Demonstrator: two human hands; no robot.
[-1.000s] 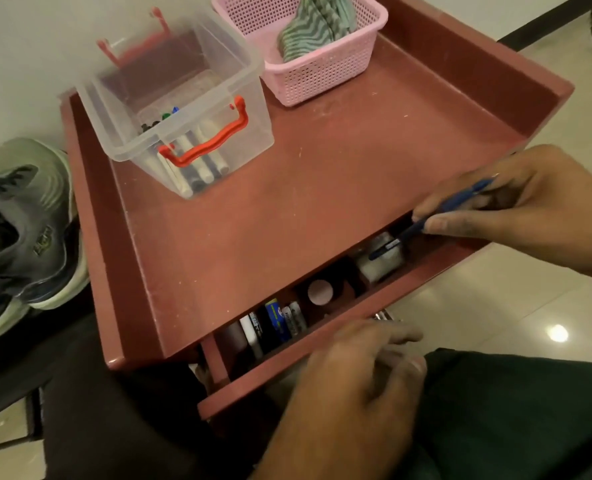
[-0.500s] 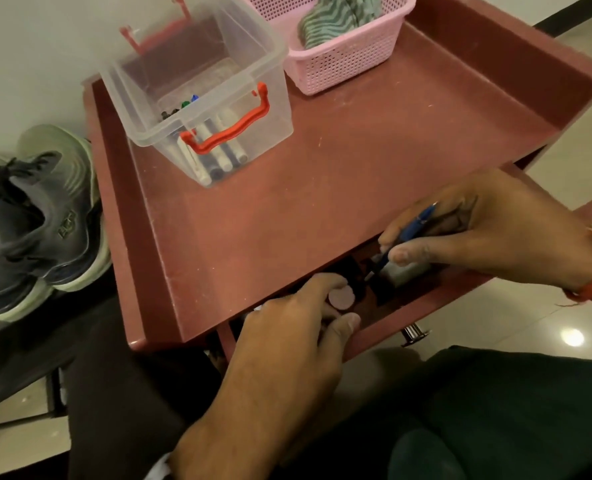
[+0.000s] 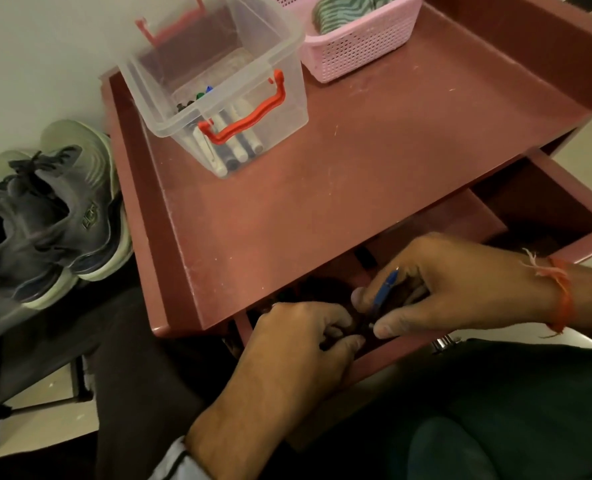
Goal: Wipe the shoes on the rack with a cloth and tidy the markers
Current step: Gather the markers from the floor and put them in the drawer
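Both hands worked inside the open drawer point(image 3: 408, 344) at lower centre: right hand point(image 3: 450, 289) pinching a blue marker point(image 3: 384, 289), left hand point(image 3: 301, 341) curled, contents hidden. Collected markers point(image 3: 232, 147) lay in the clear box point(image 3: 218, 81) on the tabletop point(image 3: 374, 161), evidently their destination.

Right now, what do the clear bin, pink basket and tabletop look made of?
Clear bin: looks like thin glossy plastic, see-through enough to show the markers inside, with red clip handles. Pink basket: moulded plastic, judging by its regular perforated walls. Tabletop: probably painted or laminated board, maroon semi-matte with pale scuffs; the core is not visible.
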